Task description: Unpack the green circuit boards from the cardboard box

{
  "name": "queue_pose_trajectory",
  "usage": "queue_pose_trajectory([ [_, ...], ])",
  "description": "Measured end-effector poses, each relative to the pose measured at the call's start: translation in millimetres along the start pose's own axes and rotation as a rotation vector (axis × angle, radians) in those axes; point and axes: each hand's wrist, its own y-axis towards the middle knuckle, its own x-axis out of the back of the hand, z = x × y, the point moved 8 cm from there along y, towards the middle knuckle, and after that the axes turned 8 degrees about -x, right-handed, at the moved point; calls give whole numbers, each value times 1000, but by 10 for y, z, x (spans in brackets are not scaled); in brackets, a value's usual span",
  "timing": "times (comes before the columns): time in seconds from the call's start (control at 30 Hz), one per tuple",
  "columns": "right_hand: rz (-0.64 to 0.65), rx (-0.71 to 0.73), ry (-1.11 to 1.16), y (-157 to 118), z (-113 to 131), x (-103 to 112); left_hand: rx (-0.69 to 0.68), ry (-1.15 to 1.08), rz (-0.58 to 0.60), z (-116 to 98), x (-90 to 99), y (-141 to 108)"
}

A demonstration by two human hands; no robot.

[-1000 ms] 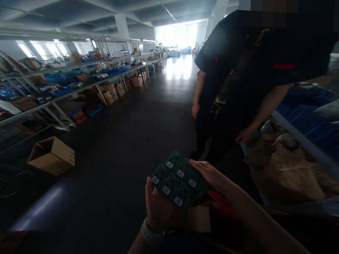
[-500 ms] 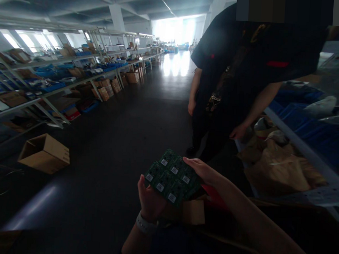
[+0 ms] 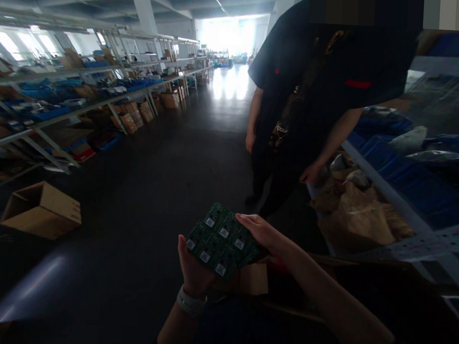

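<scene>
Green circuit boards (image 3: 214, 243) with several white labels are held between my two hands, low in the middle of the view. From the lower left, my left hand (image 3: 195, 270) grips them by the near edge, its thumb upright at the left corner. A pale band circles that wrist. My right hand (image 3: 255, 229) is closed on the far right edge, thumb lying over the top. Most fingers are hidden under the boards. Below them, a brown cardboard flap (image 3: 254, 278) shows on a dark open box.
A person in dark clothes (image 3: 294, 103) stands just ahead, arms lowered. On the right, a shelf carries blue bins (image 3: 399, 165) above a brown paper bag (image 3: 360, 212). An open carton (image 3: 45, 211) sits on the floor at left, near long racks (image 3: 113, 102).
The whole scene has shifted left in the view as my head turned slightly right. My hands keep the same hold on the circuit boards.
</scene>
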Motion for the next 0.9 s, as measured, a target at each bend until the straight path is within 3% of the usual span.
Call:
queue_pose_trajectory([
  [0.17, 9, 17, -25, -46, -9, -28, -16, 3, 60, 5, -7, -35],
  [0.57, -55, 78, -106, -25, -48, 11, 17, 2, -26, 35, -15, -59],
  [0.9, -77, 127, -169, -23, -5, -15, -1, 55, 93, 87, -54, -82],
])
